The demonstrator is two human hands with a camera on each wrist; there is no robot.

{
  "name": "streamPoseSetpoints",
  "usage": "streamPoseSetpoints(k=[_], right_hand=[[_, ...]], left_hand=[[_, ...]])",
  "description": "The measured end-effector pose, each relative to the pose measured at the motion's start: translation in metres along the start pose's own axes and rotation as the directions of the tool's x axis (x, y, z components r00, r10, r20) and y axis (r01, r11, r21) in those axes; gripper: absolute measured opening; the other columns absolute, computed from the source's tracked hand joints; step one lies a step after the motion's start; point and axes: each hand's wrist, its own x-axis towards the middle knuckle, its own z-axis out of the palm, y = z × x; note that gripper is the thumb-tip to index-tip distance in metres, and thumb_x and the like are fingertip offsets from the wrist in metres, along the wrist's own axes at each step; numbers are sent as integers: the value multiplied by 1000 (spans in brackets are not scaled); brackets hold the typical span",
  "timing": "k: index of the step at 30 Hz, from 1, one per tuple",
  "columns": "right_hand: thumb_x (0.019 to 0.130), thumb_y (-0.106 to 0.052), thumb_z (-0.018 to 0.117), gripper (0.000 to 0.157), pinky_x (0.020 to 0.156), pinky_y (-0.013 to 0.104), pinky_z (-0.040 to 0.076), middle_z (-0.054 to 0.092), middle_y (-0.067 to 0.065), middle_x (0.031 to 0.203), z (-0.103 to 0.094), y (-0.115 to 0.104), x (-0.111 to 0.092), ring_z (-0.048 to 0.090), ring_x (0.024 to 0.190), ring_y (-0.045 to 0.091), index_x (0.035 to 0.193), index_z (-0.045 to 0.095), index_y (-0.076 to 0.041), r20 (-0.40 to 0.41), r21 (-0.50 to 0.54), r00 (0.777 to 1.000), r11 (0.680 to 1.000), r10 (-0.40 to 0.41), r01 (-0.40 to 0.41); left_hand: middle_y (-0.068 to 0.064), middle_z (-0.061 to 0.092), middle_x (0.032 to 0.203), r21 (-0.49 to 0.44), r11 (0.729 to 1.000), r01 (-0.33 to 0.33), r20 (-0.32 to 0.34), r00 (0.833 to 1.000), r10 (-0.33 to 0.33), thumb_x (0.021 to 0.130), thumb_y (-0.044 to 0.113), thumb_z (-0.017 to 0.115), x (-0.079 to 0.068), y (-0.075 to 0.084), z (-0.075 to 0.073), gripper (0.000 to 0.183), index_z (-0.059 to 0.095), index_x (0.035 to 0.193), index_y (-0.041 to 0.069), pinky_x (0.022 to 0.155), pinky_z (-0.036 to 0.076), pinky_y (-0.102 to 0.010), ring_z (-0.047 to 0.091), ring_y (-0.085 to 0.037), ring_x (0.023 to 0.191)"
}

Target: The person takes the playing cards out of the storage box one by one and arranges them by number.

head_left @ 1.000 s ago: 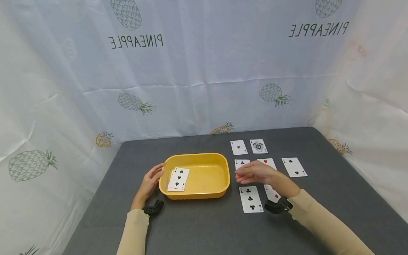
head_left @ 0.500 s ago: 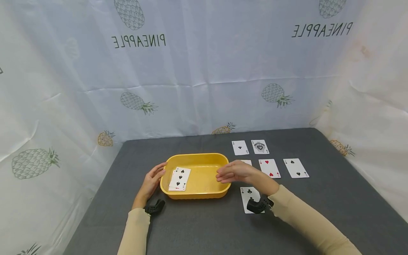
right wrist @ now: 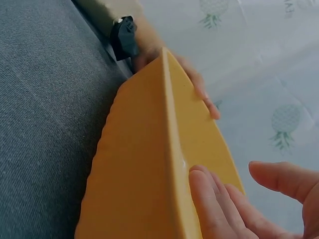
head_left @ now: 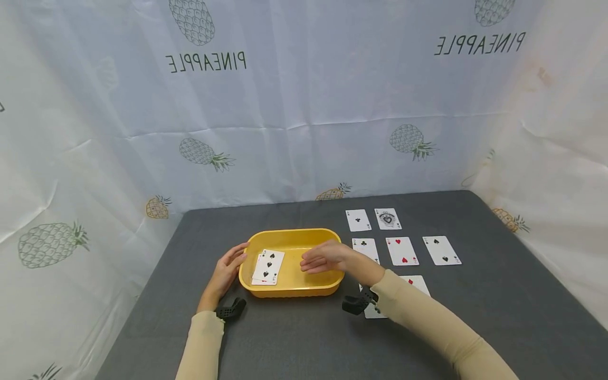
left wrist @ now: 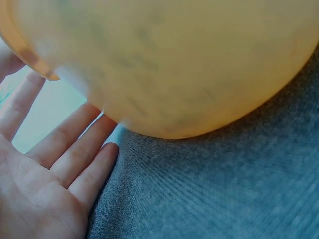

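Observation:
A yellow plastic tub [head_left: 294, 288] stands on the dark grey table with two overlapping playing cards [head_left: 268, 267] in its left part. The three of spades lies on top; the lower card is mostly covered. My left hand [head_left: 225, 272] rests at the tub's left end, its fairly straight fingers against the outer wall in the left wrist view. Over the tub's right side hovers my right hand [head_left: 328, 257], fingers extended. In the right wrist view, its thumb [right wrist: 281, 178] stands apart from the fingers, with nothing seen between them.
Right of the tub lie two aces, an ace of clubs [head_left: 358, 220] and one with an ornate emblem [head_left: 388, 218]. Nearer are twos of clubs [head_left: 365, 248], hearts [head_left: 402, 251] and spades [head_left: 442, 250]. My right arm partly hides a three of diamonds [head_left: 418, 283] and another card [head_left: 372, 312].
My right hand has moved left from above the loose cards to over the tub, uncovering the two of clubs and two of hearts. The left hand, tub and cards stay in place.

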Motion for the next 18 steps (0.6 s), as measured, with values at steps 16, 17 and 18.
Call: streamPoseSetpoints(k=[16,17,18], right_hand=[[96,-3,50,35,98,43,52,61,33,124,29,16,23,65,113,37,125,52,16,-24,129,999,991,-43,46],[97,-4,48,35,99,44,51,58,34,126,31,17,23,63,115,38,126,52,16,-17,121,998,991,-54,56],[97,-5,48,36,100,44,50,57,35,128,34,18,24,62,116,39,126,52,15,-17,114,998,992,-60,62]], left_hand=[[20,58,113,6,1000,5,-9,1000,-5,99,18,52,-1,-1,0,50,38,143,-3,86,50,-15,58,5,105],[21,58,112,5,1000,6,-11,1000,-6,99,18,52,-1,-1,0,50,38,143,-3,86,50,-15,58,5,105],[21,58,112,4,1000,8,-14,1000,-7,99,18,53,-2,0,0,51,38,143,-3,86,50,-15,58,5,105]])
